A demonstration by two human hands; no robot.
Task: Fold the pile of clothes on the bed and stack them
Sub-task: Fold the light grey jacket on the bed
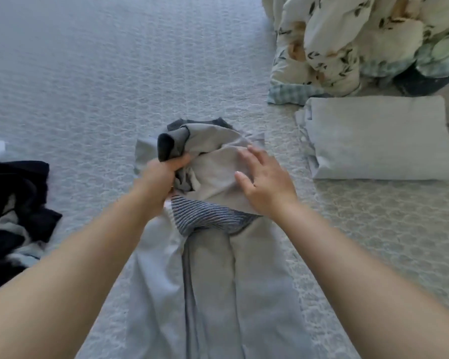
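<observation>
Done: one folded grey bundle (381,141). In hand: grey garment (218,255), my left hand (163,174) gripping bunched cloth, right hand (265,182) flat, fingers spread. Left: dark heap (13,208) (unfolded, I judge).

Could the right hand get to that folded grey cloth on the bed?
Probably yes: the right hand lies open on the grey trousers, and only bare patterned bedspread separates it from the folded grey cloth.

Grey garment (218,268) with striped waistband (205,216), floral duvet (347,40), black clothes (13,203)
</observation>
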